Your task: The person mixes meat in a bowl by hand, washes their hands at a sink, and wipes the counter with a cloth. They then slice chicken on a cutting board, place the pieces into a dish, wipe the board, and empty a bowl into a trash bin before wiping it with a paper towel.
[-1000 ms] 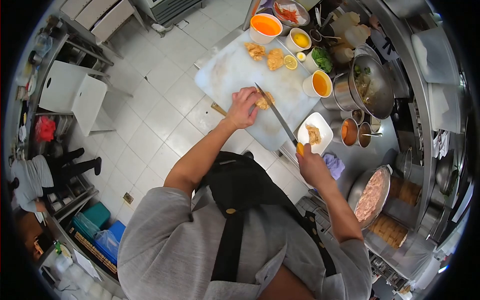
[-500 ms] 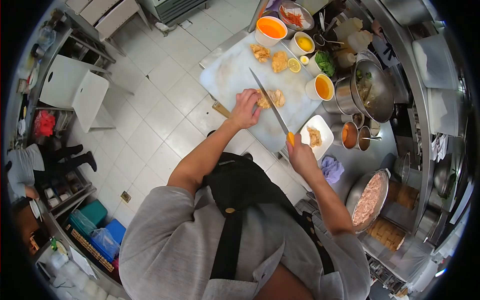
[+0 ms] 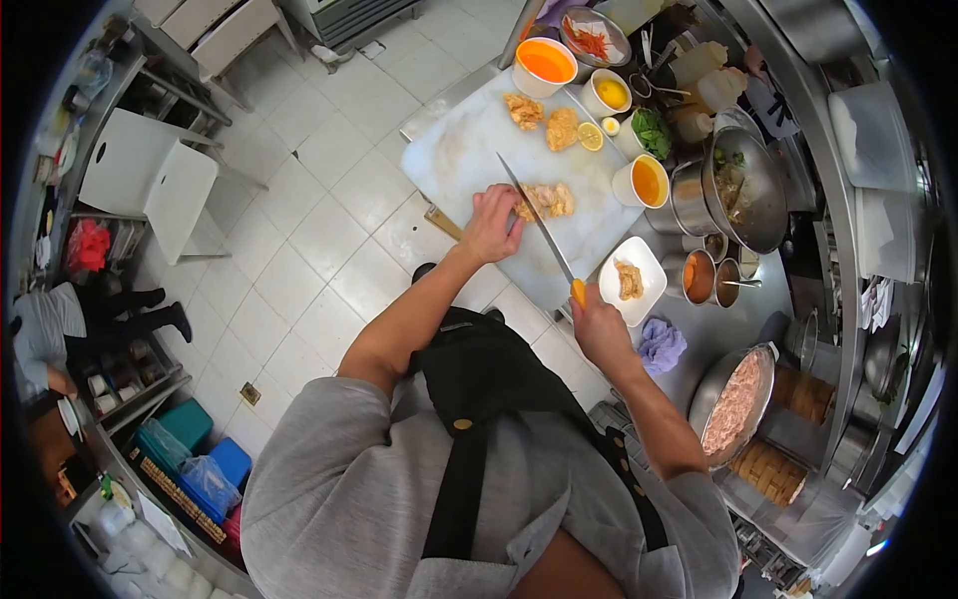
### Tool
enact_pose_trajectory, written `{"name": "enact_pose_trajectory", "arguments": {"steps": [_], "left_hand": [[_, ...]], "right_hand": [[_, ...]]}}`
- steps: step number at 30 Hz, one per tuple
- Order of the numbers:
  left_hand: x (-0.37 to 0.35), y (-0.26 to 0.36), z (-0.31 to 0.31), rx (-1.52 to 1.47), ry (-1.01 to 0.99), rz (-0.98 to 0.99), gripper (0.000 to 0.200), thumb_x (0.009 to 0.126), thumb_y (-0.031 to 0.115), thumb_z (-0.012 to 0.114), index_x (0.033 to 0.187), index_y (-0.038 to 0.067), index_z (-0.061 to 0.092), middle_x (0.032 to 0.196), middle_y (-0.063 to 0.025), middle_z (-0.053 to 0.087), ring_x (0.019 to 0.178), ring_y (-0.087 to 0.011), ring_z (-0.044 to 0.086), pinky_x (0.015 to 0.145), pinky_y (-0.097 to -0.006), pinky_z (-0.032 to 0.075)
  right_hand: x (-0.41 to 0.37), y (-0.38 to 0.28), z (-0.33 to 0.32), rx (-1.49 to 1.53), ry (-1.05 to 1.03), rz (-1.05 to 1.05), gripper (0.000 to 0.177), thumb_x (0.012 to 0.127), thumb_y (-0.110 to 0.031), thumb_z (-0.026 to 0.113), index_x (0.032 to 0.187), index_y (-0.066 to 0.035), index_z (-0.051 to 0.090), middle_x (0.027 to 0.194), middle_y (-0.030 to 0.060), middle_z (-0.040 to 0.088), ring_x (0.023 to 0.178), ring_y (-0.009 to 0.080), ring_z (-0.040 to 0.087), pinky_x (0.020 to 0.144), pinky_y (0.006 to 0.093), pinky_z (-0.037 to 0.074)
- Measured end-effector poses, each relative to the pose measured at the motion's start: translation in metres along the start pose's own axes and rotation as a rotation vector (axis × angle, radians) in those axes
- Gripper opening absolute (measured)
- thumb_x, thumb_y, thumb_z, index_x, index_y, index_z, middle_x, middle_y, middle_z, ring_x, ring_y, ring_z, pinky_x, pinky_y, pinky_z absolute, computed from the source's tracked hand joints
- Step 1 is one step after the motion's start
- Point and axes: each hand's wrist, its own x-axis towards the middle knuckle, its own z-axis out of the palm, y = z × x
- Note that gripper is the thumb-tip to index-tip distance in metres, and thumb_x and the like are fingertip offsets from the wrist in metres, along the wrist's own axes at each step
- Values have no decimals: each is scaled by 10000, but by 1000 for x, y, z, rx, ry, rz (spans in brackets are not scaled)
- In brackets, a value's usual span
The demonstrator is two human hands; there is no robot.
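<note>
Right now the person stands at a steel counter (image 3: 718,319), bent over a white cutting board (image 3: 464,150). The left hand (image 3: 491,225) rests on the board, its fingers curled together and pressing on the near edge of a golden fried piece (image 3: 551,200). That piece lies on the half of the board nearest the person, at about two o'clock from the left hand. The right hand (image 3: 599,324) has its fingers clamped around the orange handle of a long knife (image 3: 539,222). The blade runs up toward eleven o'clock, crosses the fried piece and passes just beside the left fingertips.

Judging from this pose, the step in hand is a slicing cut through the fried piece, which already looks parted into portions. A further cut calls for the left fingertips to stay tucked back from the edge, and for the blade to come down squarely so the crust does not crumble.

Two more fried pieces (image 3: 544,120) wait at twelve o'clock on the board, with a lemon half (image 3: 590,136) just beside them. At three o'clock from the knife handle sits a small white plate (image 3: 649,262) that holds a bit of fried food. A cup of orange sauce (image 3: 647,182) stands at the board's right edge. A purple cloth (image 3: 661,344) lies near the right wrist, and a metal bowl of minced meat (image 3: 736,401) sits at four o'clock.
</note>
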Motion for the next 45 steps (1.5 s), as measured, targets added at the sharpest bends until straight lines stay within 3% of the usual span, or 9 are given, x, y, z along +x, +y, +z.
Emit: {"name": "enact_pose_trajectory", "arguments": {"steps": [8,11,18,21,23,28,30,36,45], "left_hand": [[-1,-1,3,38,44,1,365,652,35,642,997,44,520,1050,-142,491,1021,-301,476,817,-410,341],[-3,-4,7,38,66,-8,371,649,39,647,997,49,520,1051,-141,489,1022,-305,478,820,-407,346],[-2,-1,7,69,62,-29,374,640,44,644,996,26,527,1033,-153,508,999,-314,486,820,-433,354],[-1,-2,10,65,77,-29,335,654,44,638,968,49,521,1033,-145,507,1005,-310,482,820,-418,352],[-2,2,6,51,28,-30,332,653,37,637,959,49,509,1036,-149,502,1008,-315,478,827,-419,355],[-5,-6,-7,12,-21,-41,356,649,11,637,959,41,464,1049,-169,485,1000,-346,465,854,-433,367],[-9,-9,-13,-63,-82,-77,478,649,11,657,1073,20,436,1098,-193,451,1049,-395,438,897,-459,365],[8,10,-15,-38,-138,-72,603,649,6,664,1185,26,388,1284,-210,355,1157,-405,380,952,-457,346],[17,13,-9,53,-234,-235,627,638,43,697,1199,64,417,1288,-168,395,1192,-353,382,954,-453,342]], "right_hand": [[29,-10,0,-88,-130,28,256,919,-215,473,974,13,371,654,227,599,612,404,618,545,476,509],[64,-12,18,-60,-79,-39,254,922,-214,459,985,14,365,682,239,604,657,412,623,582,488,507],[8,1,-8,-110,-265,99,252,928,-208,434,1009,18,356,715,260,608,664,437,609,584,519,484],[49,23,56,47,-63,-15,244,922,-210,435,1013,3,361,710,271,600,661,447,597,574,520,476],[74,15,64,72,-28,-15,254,924,-225,435,1015,2,368,694,270,595,658,447,595,572,520,473],[38,14,13,136,-39,7,298,917,-265,469,1012,8,396,657,273,583,651,446,590,566,524,463],[17,27,12,276,118,4,325,904,-273,506,1012,16,407,663,277,582,650,455,586,574,530,459],[13,19,9,132,29,62,323,912,-282,498,974,24,414,668,263,591,640,458,588,578,525,473],[24,2,-3,35,-51,105,314,921,-277,473,968,26,404,659,255,591,639,433,609,576,497,504]]}}
